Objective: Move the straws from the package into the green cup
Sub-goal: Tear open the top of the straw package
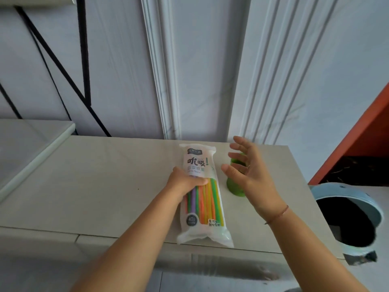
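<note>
At counter [105, 186] front edge: left hand [185, 182] grips straw package [202, 199]; right hand [250, 175] spread wide before green cup [233, 186].

The package [202, 199] lies lengthwise on the counter [105, 186] before me, its near end at the counter's near edge and its far end toward the wall [200, 70]. My left hand [186, 183] rests on its middle, over the straws [205, 202] inside. Just right of the package stands the cup [234, 189], partly behind my right hand [250, 175], raised with fingers spread. Farther right, beyond the counter's edge, sits a bin [345, 216].
</note>
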